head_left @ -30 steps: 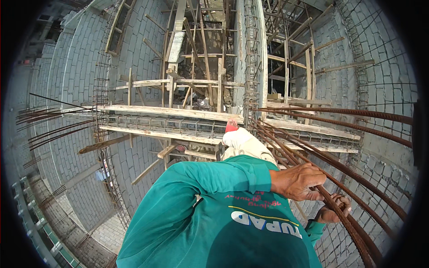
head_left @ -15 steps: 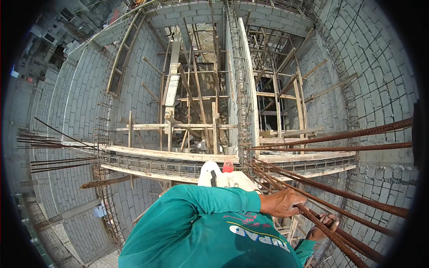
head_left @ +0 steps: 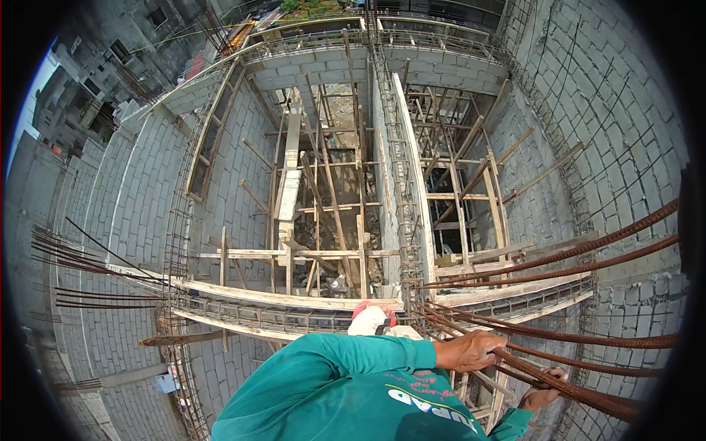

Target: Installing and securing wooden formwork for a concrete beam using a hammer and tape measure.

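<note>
My left arm, in a green sleeve, reaches across my body to the right. My left hand (head_left: 471, 350) is closed around a rusty rebar (head_left: 581, 391) slanting toward the lower right. Farther along, my right hand (head_left: 543, 389) is wrapped round the same bar or one bunched beside it; which one I cannot tell, and the bars hide part of its fingers. More long rebars (head_left: 588, 332) fan out from the beam junction just beyond my left hand. A white and red thing (head_left: 375, 320), partly hidden by my sleeve, lies in front of my body.
A reinforcement cage (head_left: 294, 316) runs crosswise between wooden form boards (head_left: 279, 295). Beyond it, timber props (head_left: 334, 206) stand in deep bays between block walls (head_left: 239, 154). Another row of rebars (head_left: 95, 253) sticks out at the left. Wire mesh covers the right wall (head_left: 603, 125).
The view has tilted up, so the beams and walls sit lower in the picture. Both hands stay on the rebar, with the right hand shifted slightly to the right.
</note>
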Demonstrator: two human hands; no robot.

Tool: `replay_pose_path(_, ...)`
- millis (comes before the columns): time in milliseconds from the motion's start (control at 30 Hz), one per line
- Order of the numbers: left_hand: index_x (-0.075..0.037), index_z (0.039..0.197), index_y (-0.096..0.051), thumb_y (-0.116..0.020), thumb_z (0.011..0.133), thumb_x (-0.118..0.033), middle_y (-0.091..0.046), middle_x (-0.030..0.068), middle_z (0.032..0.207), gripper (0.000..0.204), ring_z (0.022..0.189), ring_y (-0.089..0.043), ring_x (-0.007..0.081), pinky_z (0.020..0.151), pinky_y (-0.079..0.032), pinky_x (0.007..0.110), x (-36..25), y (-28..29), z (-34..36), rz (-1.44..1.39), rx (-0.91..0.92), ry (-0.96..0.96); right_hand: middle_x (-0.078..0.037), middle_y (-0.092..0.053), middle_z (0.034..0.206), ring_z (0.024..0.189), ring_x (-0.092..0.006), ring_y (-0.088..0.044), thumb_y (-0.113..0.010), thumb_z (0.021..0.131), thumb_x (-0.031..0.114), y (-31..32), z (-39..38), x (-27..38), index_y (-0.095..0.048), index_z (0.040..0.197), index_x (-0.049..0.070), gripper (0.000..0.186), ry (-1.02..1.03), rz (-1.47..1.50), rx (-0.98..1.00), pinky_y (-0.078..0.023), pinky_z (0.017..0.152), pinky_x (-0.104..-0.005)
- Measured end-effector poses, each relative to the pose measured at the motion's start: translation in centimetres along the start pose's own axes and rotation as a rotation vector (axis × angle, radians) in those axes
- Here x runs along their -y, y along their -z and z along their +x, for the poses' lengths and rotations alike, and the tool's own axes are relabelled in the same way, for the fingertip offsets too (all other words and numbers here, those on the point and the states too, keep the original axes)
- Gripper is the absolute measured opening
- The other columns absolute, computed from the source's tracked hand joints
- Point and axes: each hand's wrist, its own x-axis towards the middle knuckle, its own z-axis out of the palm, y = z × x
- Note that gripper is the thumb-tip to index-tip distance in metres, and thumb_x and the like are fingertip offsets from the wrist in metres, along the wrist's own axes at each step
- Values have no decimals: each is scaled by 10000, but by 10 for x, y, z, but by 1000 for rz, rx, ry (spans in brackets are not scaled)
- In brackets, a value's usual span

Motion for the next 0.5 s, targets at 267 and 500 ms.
replay_pose_path(267,7,978,-503,-605,880,-86,-548,264,833,170,826,-534,499,706,-416,541,14,25,19,-38,30,83,-9,-432,677,639,-155,-411,-506,1057,418,0,4,2,-559,806,72,431,-70,20,-138,-414,688,-346)
replay_pose_path(500,14,955,-501,-624,852,-32,-543,229,810,167,786,-540,484,695,-434,522,14,11,13,5,34,46,-9,-458,692,652,-160,-436,-522,1052,408,7,2,14,-575,827,70,409,-95,30,-158,-437,735,-356)
